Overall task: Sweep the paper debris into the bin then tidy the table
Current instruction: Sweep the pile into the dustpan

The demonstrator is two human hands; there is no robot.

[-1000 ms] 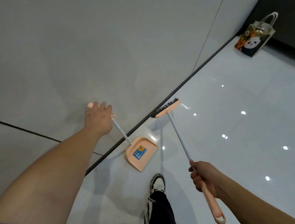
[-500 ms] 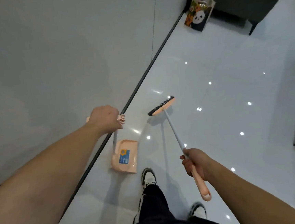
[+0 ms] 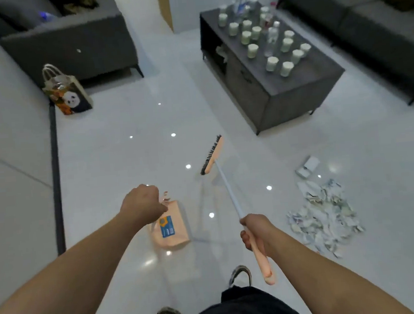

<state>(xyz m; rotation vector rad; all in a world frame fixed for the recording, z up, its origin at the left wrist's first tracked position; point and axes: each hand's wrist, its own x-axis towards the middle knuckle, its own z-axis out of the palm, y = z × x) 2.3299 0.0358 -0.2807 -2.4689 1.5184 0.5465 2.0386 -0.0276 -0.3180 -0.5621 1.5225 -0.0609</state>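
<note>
Broom (image 3: 224, 180) in the right hand (image 3: 255, 231): the fingers wrap the peach grip, whose hanging-loop end sticks out below the hand toward the person. The long axis runs from that grip up and to the left along a white shaft to the peach head, set crosswise with dark bristles facing left; whether the bristles touch the white floor (image 3: 125, 151) cannot be told. The left hand (image 3: 142, 205) is closed in a fist round the top of the dustpan (image 3: 169, 229) handle, which is mostly hidden by the hand; only a peach tip shows beside the knuckles. The peach pan hangs or stands just below the hand, its wide mouth toward the person. It carries a blue sticker with an orange mark; the print is too blurred to read.

Paper debris (image 3: 323, 216) lies in a loose heap on the floor to the right of the right hand, well apart from the broom head. A small white box (image 3: 308, 166) sits just beyond the heap. The dark coffee table (image 3: 302, 83) stands further off, crowded with pale paper cups (image 3: 271, 63) and clear bottles, their labels unreadable. A gift bag (image 3: 69, 93) printed with a panda stands by the wall at left, before a grey sofa (image 3: 66, 44); another sofa is cut off at the right edge. Two shoes and dark trousers show at the bottom.
</note>
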